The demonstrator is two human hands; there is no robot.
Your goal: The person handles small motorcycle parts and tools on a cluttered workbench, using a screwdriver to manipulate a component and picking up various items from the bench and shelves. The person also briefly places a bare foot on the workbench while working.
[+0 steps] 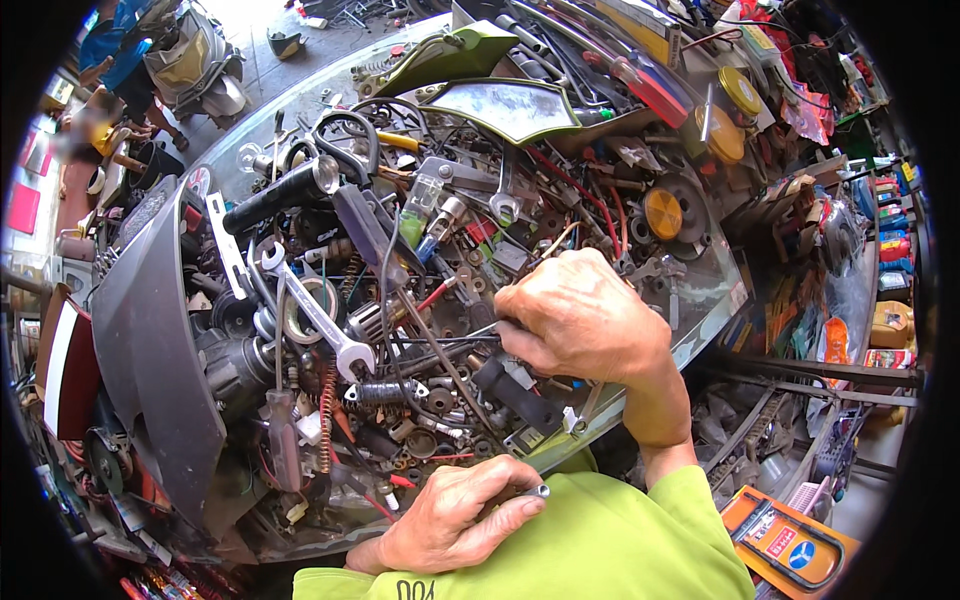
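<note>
Close to my body, at the table's near edge, my left hand is closed on a small metal tube whose hollow end pokes out between thumb and forefinger. My right hand is curled over the pile of loose parts, its fingertips turned down and hidden, so what they hold does not show. By its fingers run thin black cables, and just below lies a black cylindrical part. Left of it lie an open-ended wrench, a black coil-over spring and a long screwdriver with a dark handle.
Heaped parts cover the glass-topped table. A large dark plastic panel stands along its left side. Green-edged mirror-like panels lie at the back. An orange package is at the lower right. A person and a motorbike are far left.
</note>
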